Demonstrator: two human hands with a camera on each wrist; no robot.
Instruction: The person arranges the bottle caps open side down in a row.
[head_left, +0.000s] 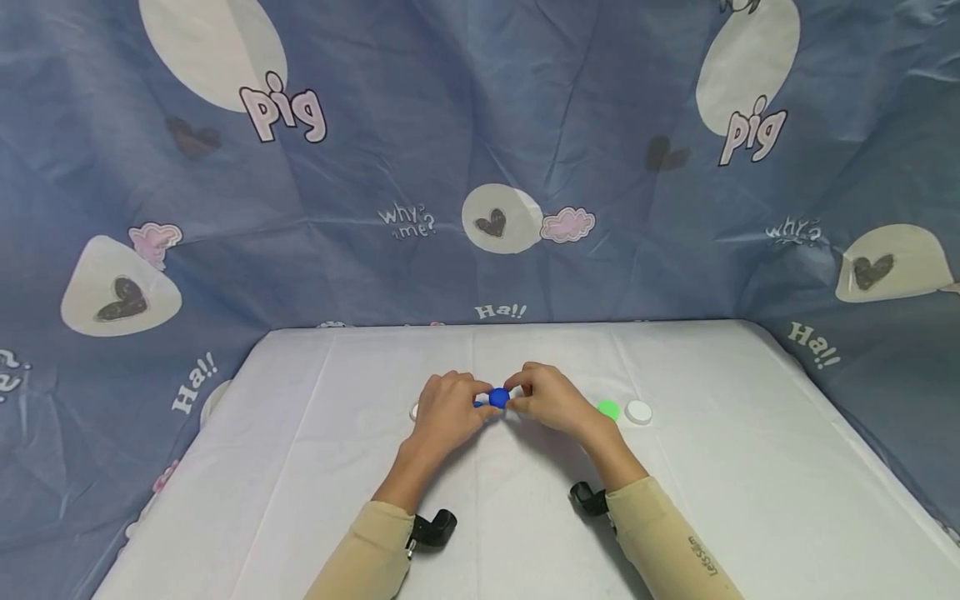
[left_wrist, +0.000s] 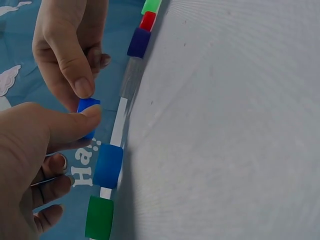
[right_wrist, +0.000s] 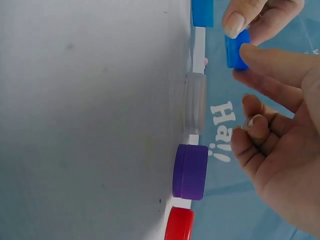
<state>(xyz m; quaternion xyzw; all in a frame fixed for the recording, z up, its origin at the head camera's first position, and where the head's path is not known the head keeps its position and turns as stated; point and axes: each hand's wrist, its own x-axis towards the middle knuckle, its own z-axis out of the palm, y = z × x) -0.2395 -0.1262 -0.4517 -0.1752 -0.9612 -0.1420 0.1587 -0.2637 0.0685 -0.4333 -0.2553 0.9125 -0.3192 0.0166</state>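
Crinkled blue sheeting (head_left: 420, 287) hangs beyond the hands, printed with hearts, rounded pale shapes and puffy lettering, and its folds run down to a bench (head_left: 315, 517) draped in smooth white cloth with faint straight creases. Out over that cloth, both forearms come forward in snug tan sleeves (head_left: 367, 554), a curved black device at each wrist. And it's a two-handed pinch! The left hand (head_left: 450, 410) grips one side of a small blue cap (head_left: 499, 398) between thumb and fingertips; the right hand (head_left: 551, 400) pinches the other side. Squat, round and glossy, the cap sits right between the hands, its edge turned toward the wrist cameras. On the left wrist view, the left hand's spare fingers curl loosely below the pinch. Now the row of caps: toward the left hand's side, a lighter blue cap (left_wrist: 108, 166) and a deep green cap (left_wrist: 99, 217). Toward the right hand's side, a see-through cap (right_wrist: 195, 104) with a ribbed wall, then a chunky purple cap (right_wrist: 190, 172), finely ridged, then a shiny red cap (right_wrist: 179, 225) and a bright green cap (left_wrist: 151, 5). Farther right of the right hand lies a flat white disc (head_left: 639, 412).
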